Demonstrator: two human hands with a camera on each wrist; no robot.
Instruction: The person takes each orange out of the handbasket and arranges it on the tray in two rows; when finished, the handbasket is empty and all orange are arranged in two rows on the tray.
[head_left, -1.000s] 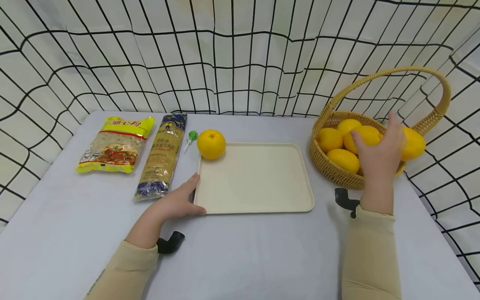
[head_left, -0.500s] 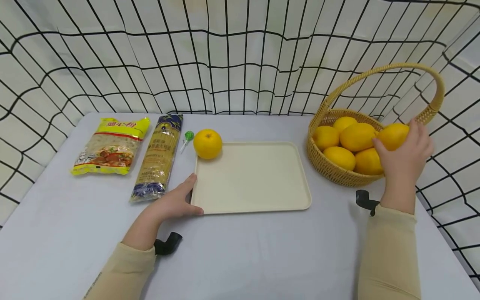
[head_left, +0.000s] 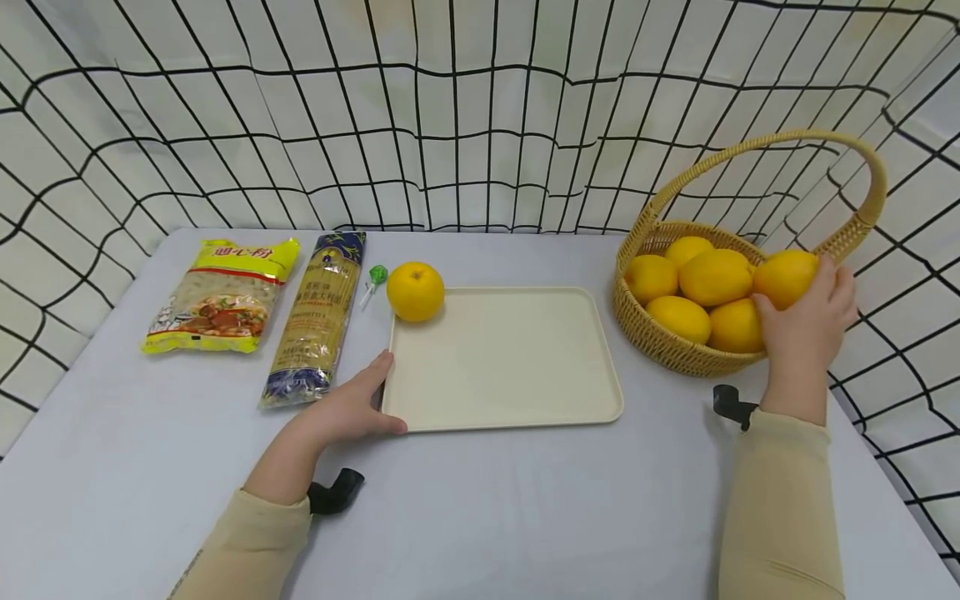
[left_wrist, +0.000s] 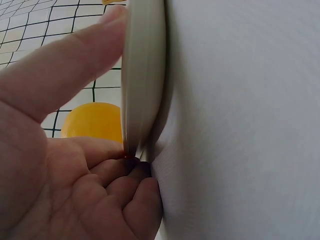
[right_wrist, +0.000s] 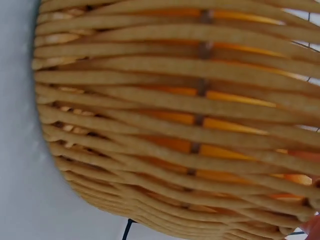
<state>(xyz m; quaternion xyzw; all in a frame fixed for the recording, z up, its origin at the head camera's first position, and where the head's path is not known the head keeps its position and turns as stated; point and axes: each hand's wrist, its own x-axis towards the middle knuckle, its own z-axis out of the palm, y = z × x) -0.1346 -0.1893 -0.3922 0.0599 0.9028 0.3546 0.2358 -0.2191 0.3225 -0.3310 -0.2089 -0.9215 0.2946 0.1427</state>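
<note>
In the head view, my left hand holds the near-left corner of a cream rectangular tray. The left wrist view shows the thumb over the tray's rim and the other fingers curled beside it. An orange sits at the far-left corner of the tray. My right hand grips a lemon at the right side of a wicker basket, thumb on its left, fingers on its right. Several more lemons fill the basket. The wicker wall hides most of that hand in the right wrist view.
A green-wrapped lollipop, a spaghetti pack and a yellow-edged noodle bag lie left of the tray. The basket's tall handle arches above the lemons. Black-lined white sheeting rises behind the white table.
My right hand has moved right, from over the basket to round the rightmost lemon, which now sits further left and against the others. My left hand has stayed on the tray.
</note>
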